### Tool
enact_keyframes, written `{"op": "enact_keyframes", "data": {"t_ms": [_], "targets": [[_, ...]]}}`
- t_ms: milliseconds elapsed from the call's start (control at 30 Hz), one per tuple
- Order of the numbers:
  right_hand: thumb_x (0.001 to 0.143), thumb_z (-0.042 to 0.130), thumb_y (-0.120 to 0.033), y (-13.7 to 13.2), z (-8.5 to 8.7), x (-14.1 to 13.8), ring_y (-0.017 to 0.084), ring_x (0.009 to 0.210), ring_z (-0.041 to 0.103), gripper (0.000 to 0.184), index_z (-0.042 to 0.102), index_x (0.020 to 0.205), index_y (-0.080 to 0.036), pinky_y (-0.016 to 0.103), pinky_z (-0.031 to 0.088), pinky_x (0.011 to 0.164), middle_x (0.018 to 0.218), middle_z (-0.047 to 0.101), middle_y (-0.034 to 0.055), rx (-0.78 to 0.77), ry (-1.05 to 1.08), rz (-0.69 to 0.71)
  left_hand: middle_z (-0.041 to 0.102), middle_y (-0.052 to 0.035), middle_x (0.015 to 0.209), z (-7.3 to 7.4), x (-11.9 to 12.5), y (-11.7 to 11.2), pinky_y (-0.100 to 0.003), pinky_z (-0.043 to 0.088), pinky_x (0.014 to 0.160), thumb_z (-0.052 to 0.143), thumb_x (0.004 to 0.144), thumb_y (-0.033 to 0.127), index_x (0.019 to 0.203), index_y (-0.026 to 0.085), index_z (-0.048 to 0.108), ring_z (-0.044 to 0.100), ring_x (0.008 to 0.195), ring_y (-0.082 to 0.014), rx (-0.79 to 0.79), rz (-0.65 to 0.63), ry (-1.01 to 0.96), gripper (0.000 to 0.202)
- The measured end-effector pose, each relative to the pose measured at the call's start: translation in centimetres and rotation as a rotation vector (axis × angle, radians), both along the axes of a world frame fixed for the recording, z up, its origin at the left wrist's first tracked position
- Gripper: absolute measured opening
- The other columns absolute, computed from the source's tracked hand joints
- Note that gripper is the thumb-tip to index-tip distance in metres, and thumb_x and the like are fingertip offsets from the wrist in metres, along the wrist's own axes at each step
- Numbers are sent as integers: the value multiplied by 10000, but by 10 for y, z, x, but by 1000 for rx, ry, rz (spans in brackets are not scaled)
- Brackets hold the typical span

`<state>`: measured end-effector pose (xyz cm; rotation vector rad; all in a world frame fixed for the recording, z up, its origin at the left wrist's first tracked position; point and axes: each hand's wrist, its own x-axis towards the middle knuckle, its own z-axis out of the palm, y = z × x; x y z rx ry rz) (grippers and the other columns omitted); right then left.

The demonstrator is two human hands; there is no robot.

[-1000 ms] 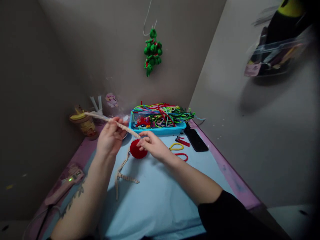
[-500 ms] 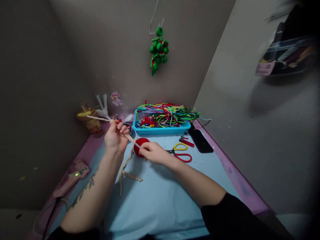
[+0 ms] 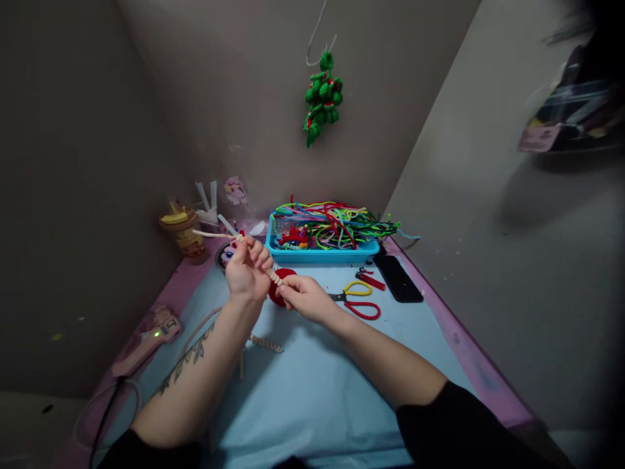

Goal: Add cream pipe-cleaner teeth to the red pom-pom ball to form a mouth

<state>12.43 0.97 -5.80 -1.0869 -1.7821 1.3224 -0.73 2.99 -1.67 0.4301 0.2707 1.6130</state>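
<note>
Held up between both hands is a beige pipe cleaner, wound into a tight coil with a straight tail reaching left. My left hand is closed around the coil, palm toward me. At the coil's lower right end, my right hand pinches it with thumb and forefinger. Just behind, partly hidden by my fingers, lies a round red piece. A second beige coil rests on the blue table cover below, partly covered by my left forearm.
Scissors with yellow and red handles lie right of my hands, near a red utility knife and a black phone. Behind stands a blue tray of colourful pipe cleaners. At left are a glue gun and a cup.
Both hands' grips are closer together on the coil, and the pale stick that showed by my right fingers is hidden. The loose beige strand now lies across behind my left forearm. The view has shifted slightly.
</note>
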Motion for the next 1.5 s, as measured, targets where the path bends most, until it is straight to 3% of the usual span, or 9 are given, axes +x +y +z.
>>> {"op": "enact_keyframes", "data": {"t_ms": [167,433,600,700,867,967,1100,1233,1500], "targets": [[869,458,-121,3,4,3,61,424,410,268,579,633,-163,186,325,492,451,506,-71,-79,46,21,479,2,617,3,-6,5,-233,433,534,210,1006,406,840,149,591,470,519,-103,-50,93,19,488],[857,464,-122,2,9,3,56,404,393,253,577,633,-154,174,305,466,422,486,-72,-163,64,76,319,51,490,2,-7,4,-199,322,451,241,1010,294,651,159,494,313,410,-77,29,90,9,460],[838,462,-152,7,13,11,64,414,395,233,557,626,-163,186,304,473,443,485,-70,-126,87,45,460,37,554,2,-8,8,-211,443,543,437,969,314,715,166,566,457,479,-79,36,103,120,321],[842,449,-181,14,20,24,74,444,411,232,522,622,-176,192,311,486,470,480,-67,-53,39,-3,641,-12,751,4,-15,12,-240,520,701,676,828,266,899,174,656,624,699,-116,55,191,319,118],[874,447,-233,25,29,48,115,587,499,248,549,654,-179,230,381,584,607,552,-25,189,-281,-19,681,-22,806,-1,-29,15,-205,524,657,815,643,179,927,186,683,642,704,-115,158,282,692,313],[858,505,-229,26,29,54,197,899,596,156,639,900,-161,324,453,817,929,673,64,398,-426,-76,668,-11,770,-7,-29,16,-208,520,616,818,643,223,866,190,668,631,660,-114,168,294,759,271],[837,573,-223,16,26,47,265,1289,444,489,480,1308,-133,440,336,1088,1363,531,159,711,-353,-216,659,-11,735,-12,-15,10,-195,480,606,812,658,222,842,186,672,614,655,-112,217,246,894,234],[910,493,-227,4,25,37,223,1175,568,432,443,1335,-168,374,439,1002,1279,604,131,693,-156,-187,674,-47,743,-7,1,-4,-235,471,616,792,688,240,811,170,703,618,680,-150,324,158,1044,167],[954,456,-265,6,31,42,188,932,636,234,607,1111,-181,284,469,830,1054,692,85,658,-163,-317,663,-27,858,4,-24,-1,-263,452,693,797,616,167,959,218,682,603,759,-186,413,377,1503,364]]}}
